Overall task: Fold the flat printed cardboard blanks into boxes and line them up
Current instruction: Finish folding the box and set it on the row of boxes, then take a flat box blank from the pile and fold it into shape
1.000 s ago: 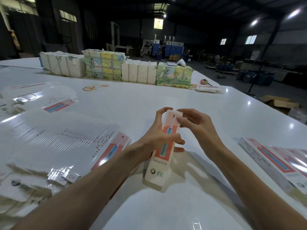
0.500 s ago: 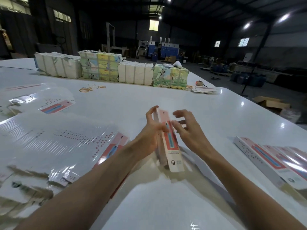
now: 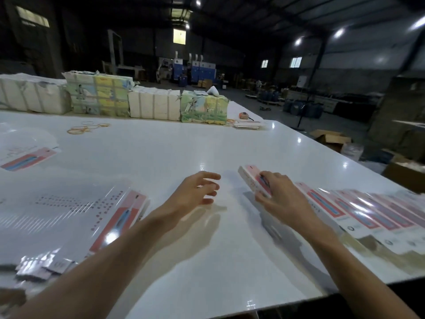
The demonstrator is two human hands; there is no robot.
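Right hand (image 3: 282,199): grip closed around folded box (image 3: 249,178), at 9 o'clock of box row (image 3: 358,210). Left hand (image 3: 197,192): grip slack, empty, above tabletop (image 3: 161,153).

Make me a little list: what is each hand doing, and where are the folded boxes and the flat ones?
left hand: open, holding nothing
right hand: grips one folded box
finished boxes: in a row, right of that box
flat blanks: piled at the left of the table
rubber bands: loose, far across the table
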